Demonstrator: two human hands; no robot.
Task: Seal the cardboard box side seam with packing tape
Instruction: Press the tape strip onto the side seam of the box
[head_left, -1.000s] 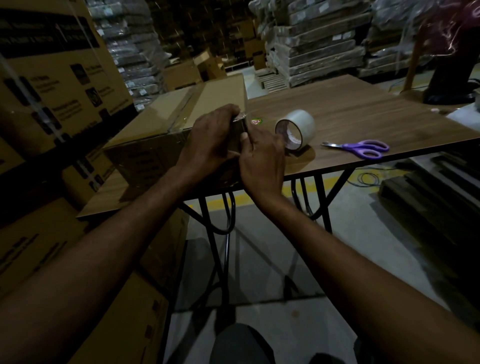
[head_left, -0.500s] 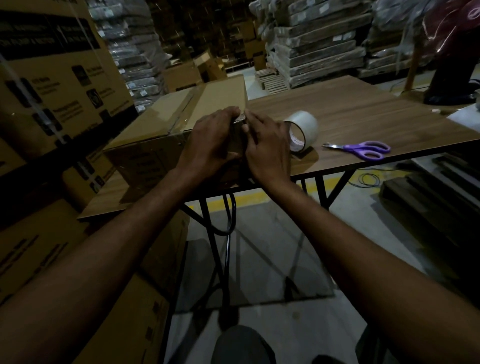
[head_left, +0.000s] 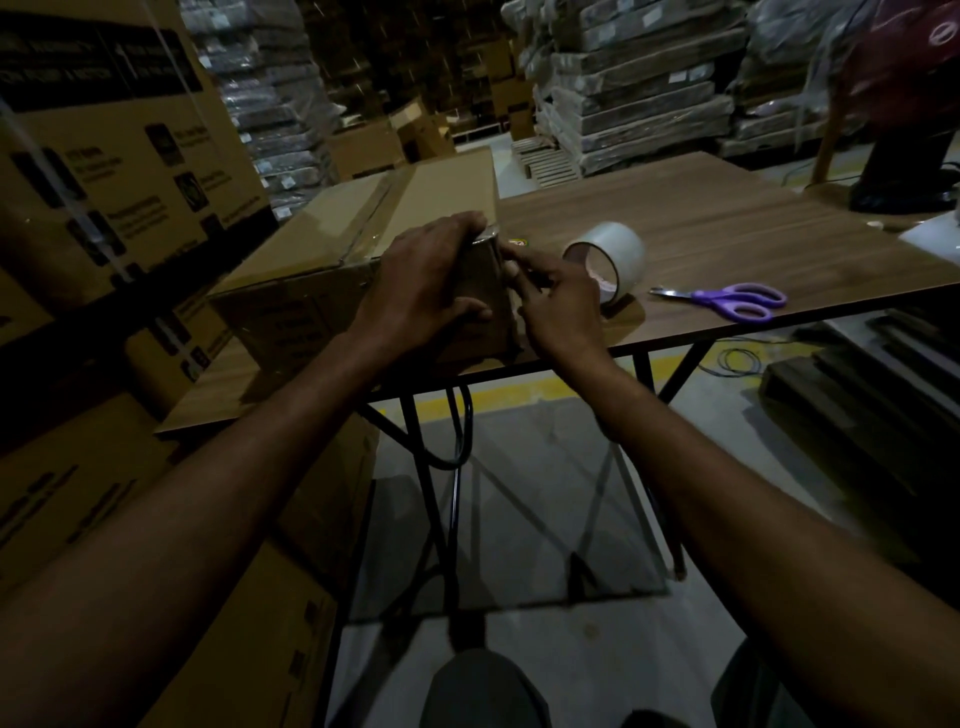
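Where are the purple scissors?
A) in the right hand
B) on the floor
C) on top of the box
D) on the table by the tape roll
D: the purple scissors lie on the table right of the tape roll; the left hand and right hand are at the cardboard box.

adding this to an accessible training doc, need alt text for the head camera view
A person's left hand grips the near corner of a cardboard box on a wooden table while the right hand presses fingers against its side edge. A roll of clear packing tape and purple scissors lie to the right in a dim warehouse.
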